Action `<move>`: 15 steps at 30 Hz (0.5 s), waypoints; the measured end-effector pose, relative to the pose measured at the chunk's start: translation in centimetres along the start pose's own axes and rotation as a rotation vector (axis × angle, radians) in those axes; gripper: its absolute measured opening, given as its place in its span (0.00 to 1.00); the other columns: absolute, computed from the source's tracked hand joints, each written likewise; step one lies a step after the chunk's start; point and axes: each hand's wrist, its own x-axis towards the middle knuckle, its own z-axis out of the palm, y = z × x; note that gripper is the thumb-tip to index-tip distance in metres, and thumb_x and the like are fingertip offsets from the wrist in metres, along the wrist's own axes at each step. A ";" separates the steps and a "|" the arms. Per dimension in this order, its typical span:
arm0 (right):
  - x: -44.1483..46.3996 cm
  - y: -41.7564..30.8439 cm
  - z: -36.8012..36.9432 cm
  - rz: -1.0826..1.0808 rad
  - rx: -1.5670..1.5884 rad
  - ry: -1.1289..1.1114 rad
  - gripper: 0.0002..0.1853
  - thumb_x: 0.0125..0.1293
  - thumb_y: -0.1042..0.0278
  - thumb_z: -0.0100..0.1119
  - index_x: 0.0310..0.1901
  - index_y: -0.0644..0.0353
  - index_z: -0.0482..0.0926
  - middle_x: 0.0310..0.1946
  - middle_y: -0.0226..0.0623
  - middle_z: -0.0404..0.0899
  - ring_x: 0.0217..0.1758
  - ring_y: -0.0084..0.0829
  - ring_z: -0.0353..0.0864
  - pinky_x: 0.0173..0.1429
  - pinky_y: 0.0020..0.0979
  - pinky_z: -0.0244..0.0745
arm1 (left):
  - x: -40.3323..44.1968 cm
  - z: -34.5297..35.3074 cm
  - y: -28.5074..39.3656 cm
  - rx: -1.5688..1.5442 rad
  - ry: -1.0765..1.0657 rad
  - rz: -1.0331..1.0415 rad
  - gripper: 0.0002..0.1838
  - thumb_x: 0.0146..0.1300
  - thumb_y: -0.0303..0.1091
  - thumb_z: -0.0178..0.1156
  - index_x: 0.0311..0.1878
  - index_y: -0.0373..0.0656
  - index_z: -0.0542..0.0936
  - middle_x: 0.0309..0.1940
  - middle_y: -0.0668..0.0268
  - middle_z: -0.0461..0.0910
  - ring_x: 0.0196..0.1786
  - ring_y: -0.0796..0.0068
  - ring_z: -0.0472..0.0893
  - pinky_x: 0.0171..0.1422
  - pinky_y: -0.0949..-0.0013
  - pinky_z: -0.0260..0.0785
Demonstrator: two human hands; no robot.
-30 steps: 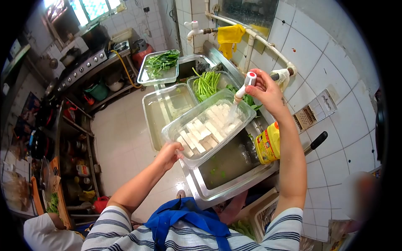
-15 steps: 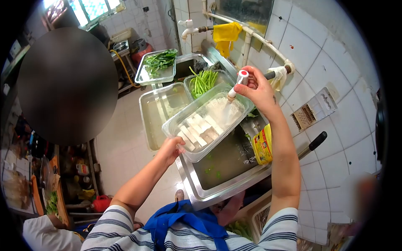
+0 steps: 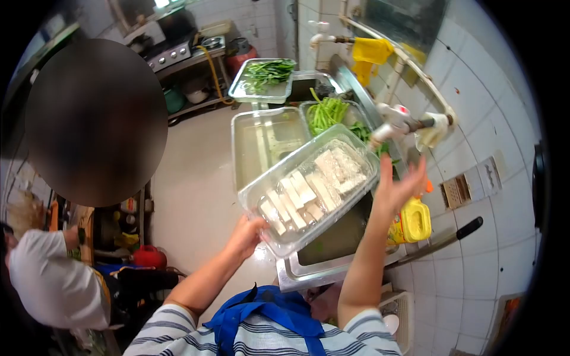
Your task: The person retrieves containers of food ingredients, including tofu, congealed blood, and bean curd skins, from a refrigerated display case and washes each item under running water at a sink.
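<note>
My left hand (image 3: 244, 238) grips the near left corner of a clear plastic container (image 3: 325, 218), thumb over its rim. In the container lie white blocks and thick slices that look like tofu (image 3: 292, 199), with some clear liquid around them. The container is over the metal sink (image 3: 314, 276), slanting up to the right. My right hand (image 3: 396, 188), blurred, is open with fingers spread, just right of the container's far end and below the white tap (image 3: 389, 126). It holds nothing.
Behind the container stand a tub of green stalks (image 3: 326, 114), a shallow clear tray (image 3: 237, 142) and a tray of leafy greens (image 3: 267, 74). A yellow plastic jug (image 3: 415, 222) and a dark-handled tool (image 3: 469, 228) are at the right. Another person (image 3: 56, 279) is at the left.
My right hand has let go of the tap and dropped below it, fingers opening. The stream into the container no longer shows. The view has shifted left, showing more of the other person.
</note>
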 end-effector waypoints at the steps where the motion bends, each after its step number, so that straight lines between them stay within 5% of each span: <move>1: -4.1 2.4 -1.3 0.081 -0.103 0.006 0.41 0.46 0.71 0.68 0.59 0.67 0.54 0.49 0.46 0.61 0.46 0.36 0.66 0.50 0.36 0.66 | -1.7 -0.6 -0.1 -0.021 0.055 0.016 0.33 0.41 0.23 0.52 0.56 0.38 0.58 0.33 0.63 0.71 0.27 0.77 0.73 0.22 0.77 0.66; 2: -8.4 4.7 -2.7 0.532 0.345 -0.212 0.41 0.49 0.67 0.66 0.60 0.70 0.51 0.51 0.47 0.60 0.43 0.34 0.69 0.42 0.31 0.70 | -3.3 -1.2 -0.3 -0.035 0.061 0.044 0.37 0.41 0.23 0.52 0.59 0.38 0.55 0.35 0.60 0.72 0.28 0.77 0.74 0.21 0.76 0.68; 3: -10.1 1.8 -4.8 0.956 0.451 -0.562 0.38 0.54 0.61 0.61 0.59 0.71 0.50 0.49 0.46 0.62 0.41 0.31 0.71 0.34 0.24 0.71 | -4.8 -1.9 -0.3 -0.055 0.095 0.049 0.37 0.41 0.23 0.52 0.59 0.38 0.55 0.35 0.60 0.72 0.28 0.77 0.74 0.21 0.76 0.68; 5: -12.3 -3.1 -6.2 1.617 0.979 -0.775 0.36 0.56 0.61 0.58 0.59 0.68 0.51 0.41 0.44 0.68 0.33 0.30 0.74 0.27 0.24 0.71 | -8.2 -3.4 -1.2 -0.010 0.169 0.031 0.43 0.42 0.23 0.53 0.64 0.40 0.46 0.25 0.64 0.72 0.19 0.77 0.72 0.18 0.73 0.66; 6: -13.3 -3.8 -6.2 1.633 0.973 -0.822 0.36 0.56 0.61 0.58 0.59 0.68 0.51 0.41 0.44 0.68 0.33 0.30 0.74 0.27 0.24 0.71 | -10.0 -4.1 -1.4 -0.006 0.179 0.078 0.44 0.42 0.23 0.54 0.64 0.39 0.44 0.22 0.62 0.72 0.14 0.75 0.70 0.18 0.73 0.67; 8: -15.7 -5.3 -6.5 1.367 0.671 -1.271 0.32 0.54 0.69 0.58 0.57 0.67 0.53 0.33 0.42 0.71 0.23 0.30 0.75 0.21 0.26 0.70 | -12.8 -6.5 -3.5 -0.021 0.248 0.127 0.44 0.43 0.23 0.54 0.64 0.38 0.44 0.22 0.62 0.72 0.14 0.75 0.70 0.18 0.73 0.67; 13: -22.3 -10.8 -10.4 1.351 0.650 -1.345 0.26 0.48 0.78 0.54 0.51 0.67 0.57 0.28 0.41 0.70 0.16 0.29 0.72 0.15 0.25 0.69 | -23.0 -10.9 -9.0 -0.079 0.431 0.260 0.44 0.43 0.22 0.53 0.65 0.37 0.43 0.23 0.61 0.72 0.16 0.74 0.71 0.19 0.75 0.68; 15: -24.8 -13.5 -12.8 1.245 0.640 -1.472 0.27 0.47 0.77 0.54 0.50 0.68 0.57 0.25 0.40 0.70 0.14 0.29 0.71 0.13 0.25 0.68 | -28.0 -12.5 -11.9 -0.153 0.485 0.278 0.38 0.43 0.23 0.52 0.62 0.37 0.51 0.34 0.59 0.73 0.23 0.77 0.73 0.20 0.78 0.67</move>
